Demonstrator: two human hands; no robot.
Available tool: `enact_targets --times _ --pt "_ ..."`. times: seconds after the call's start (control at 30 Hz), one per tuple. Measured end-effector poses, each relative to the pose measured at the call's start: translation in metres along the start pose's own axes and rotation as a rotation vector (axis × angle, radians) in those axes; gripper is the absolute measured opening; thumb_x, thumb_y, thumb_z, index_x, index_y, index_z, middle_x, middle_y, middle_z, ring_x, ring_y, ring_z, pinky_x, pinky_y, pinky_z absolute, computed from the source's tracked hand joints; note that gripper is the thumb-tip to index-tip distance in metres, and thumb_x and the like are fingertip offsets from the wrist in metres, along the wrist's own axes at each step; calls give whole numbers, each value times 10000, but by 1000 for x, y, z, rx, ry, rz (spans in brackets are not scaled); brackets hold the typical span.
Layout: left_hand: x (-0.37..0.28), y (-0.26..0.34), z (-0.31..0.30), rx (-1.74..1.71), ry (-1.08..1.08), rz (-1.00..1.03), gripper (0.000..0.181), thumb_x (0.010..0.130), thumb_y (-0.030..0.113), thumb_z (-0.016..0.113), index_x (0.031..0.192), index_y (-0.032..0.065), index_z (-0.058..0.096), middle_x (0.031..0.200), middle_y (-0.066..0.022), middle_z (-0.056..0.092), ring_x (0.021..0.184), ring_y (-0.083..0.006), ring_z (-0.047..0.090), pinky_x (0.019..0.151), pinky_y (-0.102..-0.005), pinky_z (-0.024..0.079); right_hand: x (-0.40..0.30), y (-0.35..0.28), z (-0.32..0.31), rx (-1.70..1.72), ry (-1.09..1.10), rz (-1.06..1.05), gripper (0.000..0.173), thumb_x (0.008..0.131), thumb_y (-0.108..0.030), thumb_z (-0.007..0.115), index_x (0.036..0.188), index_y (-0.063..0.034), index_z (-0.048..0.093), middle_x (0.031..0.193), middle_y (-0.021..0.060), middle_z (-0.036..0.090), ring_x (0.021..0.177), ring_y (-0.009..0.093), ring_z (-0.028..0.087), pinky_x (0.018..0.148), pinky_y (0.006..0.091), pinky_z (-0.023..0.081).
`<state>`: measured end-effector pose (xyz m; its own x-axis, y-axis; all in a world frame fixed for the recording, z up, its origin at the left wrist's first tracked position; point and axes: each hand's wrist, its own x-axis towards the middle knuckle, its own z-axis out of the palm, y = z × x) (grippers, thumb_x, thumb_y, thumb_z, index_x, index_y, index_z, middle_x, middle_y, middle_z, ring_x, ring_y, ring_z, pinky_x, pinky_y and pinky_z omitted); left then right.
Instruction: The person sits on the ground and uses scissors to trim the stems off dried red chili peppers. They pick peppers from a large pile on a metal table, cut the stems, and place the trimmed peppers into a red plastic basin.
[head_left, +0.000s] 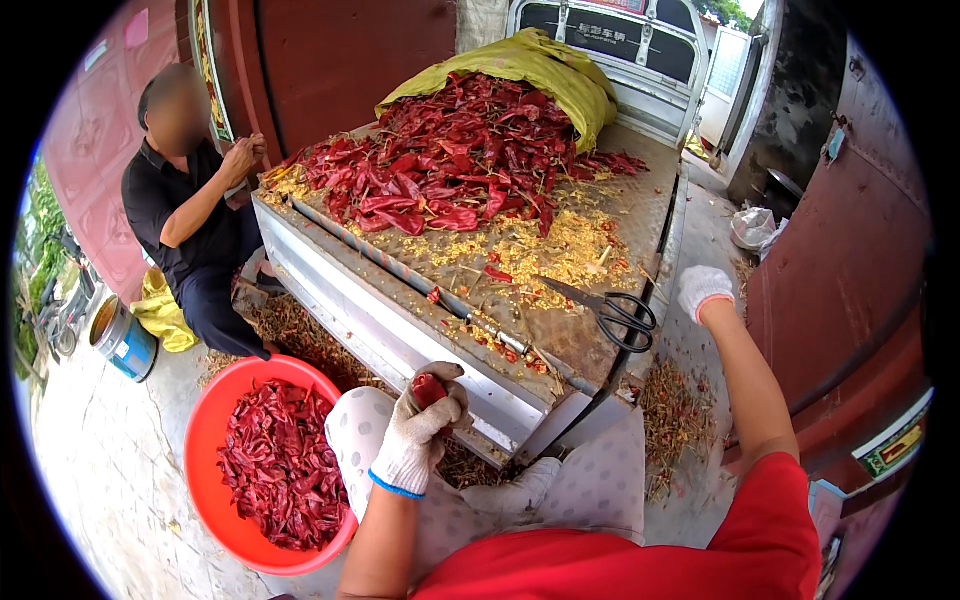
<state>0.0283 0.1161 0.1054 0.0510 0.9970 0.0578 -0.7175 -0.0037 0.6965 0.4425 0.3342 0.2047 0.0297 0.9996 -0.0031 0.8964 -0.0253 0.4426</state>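
My left hand (424, 420), in a white knit glove with a blue cuff, grips a dried red chili pepper (428, 390) above my knee, in front of the truck bed's tail edge. My right hand (706, 291), gloved in white with a red cuff, is held out to the right beyond the bed's side; its fingers look curled, and whether anything is in them is hidden. Black-handled scissors (628, 321) lie on the bed's near right corner. A large heap of dried red chilies (465, 150) spills from a yellow woven sack (517, 64) on the metal bed.
A red plastic basin (206, 480) on the ground at left holds chilies. Yellow seeds (555, 247) are scattered over the truck bed (637, 202). Stems litter the ground (679, 427) at right. A co-worker (187, 180) sits at left, hands raised. A metal bucket (124, 339) stands behind.
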Motion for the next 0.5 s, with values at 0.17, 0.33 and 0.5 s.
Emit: enact_targets --times 0.17,0.33,0.5 --pt "2 -3 -29 -21 73 16 232 827 111 704 1032 36 626 786 -68 564 706 -194 532 674 -337 460 60 -123 -111 415 330 -332 565 827 -394 679 1323 -148 568 1386 201 529 1267 359 538 1017 453 470" --pt "4 -6 -42 -141 84 74 194 875 173 684 1005 44 620 730 -79 542 659 -206 490 670 -367 423 123 -210 -163 637 169 -340 892 803 -617 685 1539 -237 354 1629 174 246 1430 361 390 1144 460 375" --pt "4 -7 -46 153 201 -57 188 852 73 674 1022 -3 649 807 -43 600 726 -150 580 672 -279 493 149 -236 -153 599 -21 -391 854 796 -583 690 1526 -253 392 1590 185 333 1401 365 424 1146 456 367"
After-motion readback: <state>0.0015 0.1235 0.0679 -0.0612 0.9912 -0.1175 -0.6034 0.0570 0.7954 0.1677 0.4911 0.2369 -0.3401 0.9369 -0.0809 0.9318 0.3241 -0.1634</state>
